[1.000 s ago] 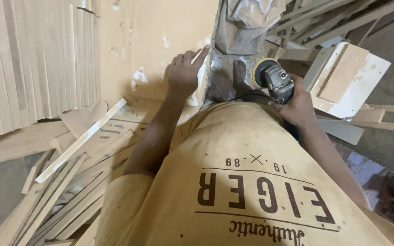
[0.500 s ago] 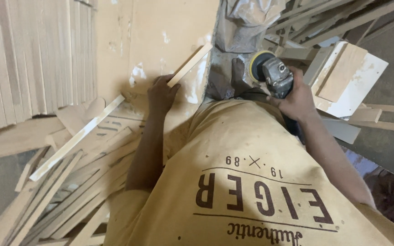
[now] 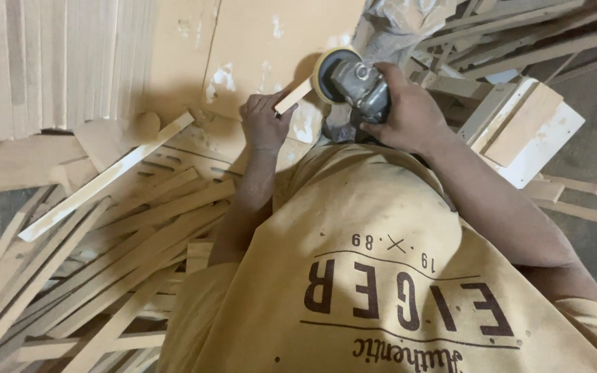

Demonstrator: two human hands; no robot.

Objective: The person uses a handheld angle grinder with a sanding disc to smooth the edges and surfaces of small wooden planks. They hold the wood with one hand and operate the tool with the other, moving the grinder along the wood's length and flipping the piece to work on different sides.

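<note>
Evidently sanding: left hand (image 3: 265, 123) pinches the short wood strip (image 3: 293, 96) against the sander (image 3: 354, 81), gripped by right hand (image 3: 405, 110). Keep fingers behind the yellow disc's edge.

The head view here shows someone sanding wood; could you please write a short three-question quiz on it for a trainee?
1. True or false: the left hand holds a wooden strip.
2. Which hand grips the disc sander?
3. The pile of loose wooden slats lies: A) on the person's left, B) on top of the white-edged box.

Key: 1 true. 2 the right hand. 3 A.
</note>
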